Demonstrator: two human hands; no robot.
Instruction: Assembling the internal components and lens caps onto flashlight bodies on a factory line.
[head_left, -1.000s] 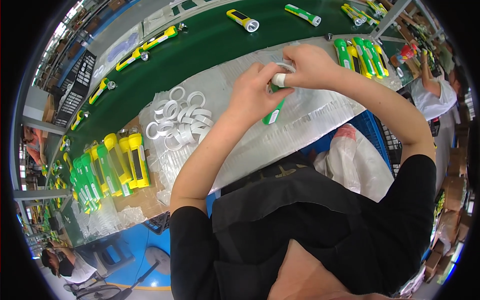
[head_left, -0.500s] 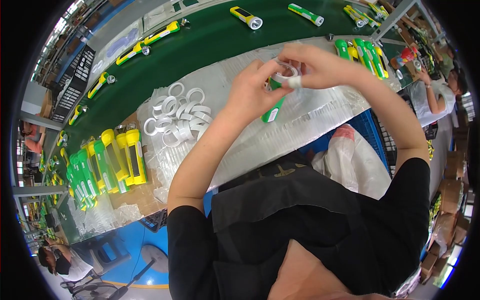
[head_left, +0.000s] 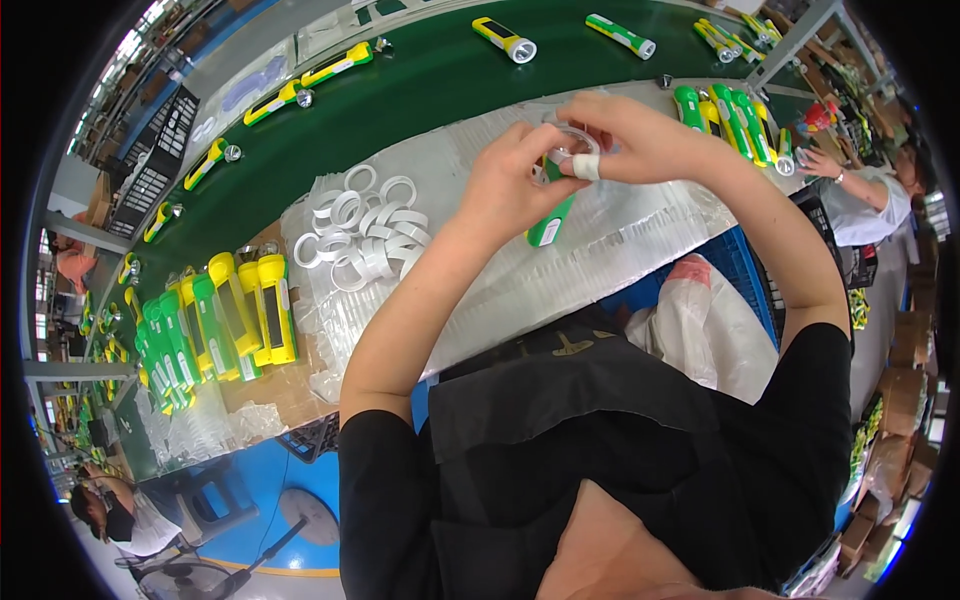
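Note:
My left hand and my right hand meet over the table, both closed at the rim of a white ring. White wrapping covers part of my right thumb. Beneath the left hand shows a green flashlight; its upper part is hidden behind the fingers, so I cannot tell whether the ring sits around its head. Left of my hands lies a loose heap of white rings.
Flashlights in yellow and green stand in a row at the left, with another group at the right. More flashlights rest on the green conveyor belt beyond. A white sack sits beside me; a co-worker's hand is at far right.
My hands stay together at the ring, with their fingers slightly shifted. The whole view has moved a little. At far right, the co-worker's hand has moved outward near a flashlight.

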